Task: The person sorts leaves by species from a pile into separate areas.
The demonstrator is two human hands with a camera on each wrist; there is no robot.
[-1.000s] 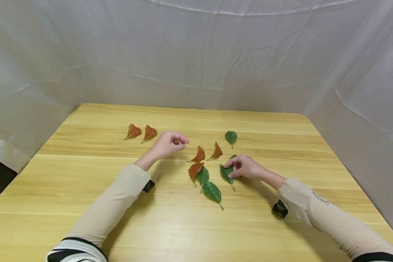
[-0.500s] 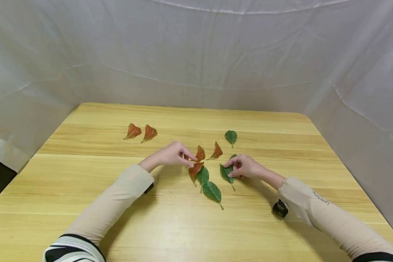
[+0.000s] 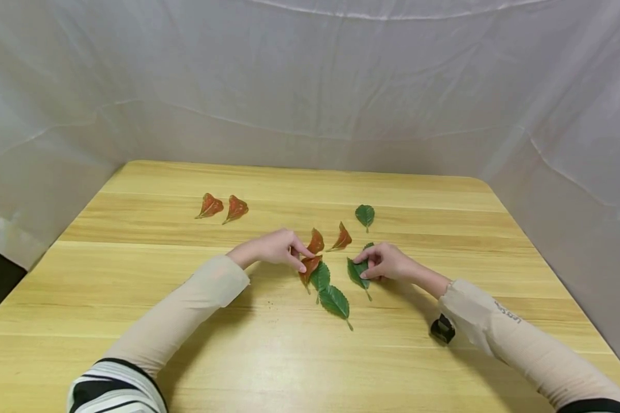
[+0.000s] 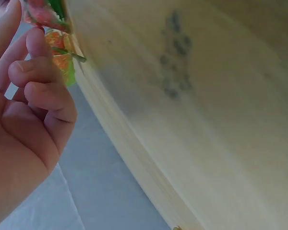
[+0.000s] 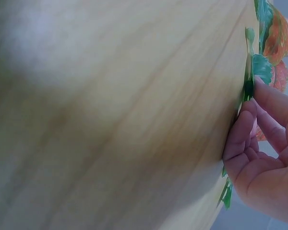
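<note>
My left hand (image 3: 279, 248) pinches a red leaf (image 3: 312, 265) between thumb and index finger; this leaf overlaps a green leaf (image 3: 320, 277). In the left wrist view the other fingers of the left hand (image 4: 33, 105) are loosely curled. To the right, my right hand (image 3: 387, 263) has thumb and index finger on a second green leaf (image 3: 357, 271), gripping it low at the table. Part of another green leaf (image 3: 368, 246) peeks out behind that hand. Two more red leaves (image 3: 316, 241) lie just beyond the left fingertips.
Two red leaves (image 3: 235, 209) lie farther back on the left of the wooden table (image 3: 289, 367). One green leaf (image 3: 364, 215) sits at the back right. Another green leaf (image 3: 334, 302) lies nearest the front. Pale sheeting (image 3: 310, 86) hangs around the table.
My left hand has come right and toward me, from above the table to the red leaf, its thumb and finger closing on it. The right hand has stayed on its green leaf.
</note>
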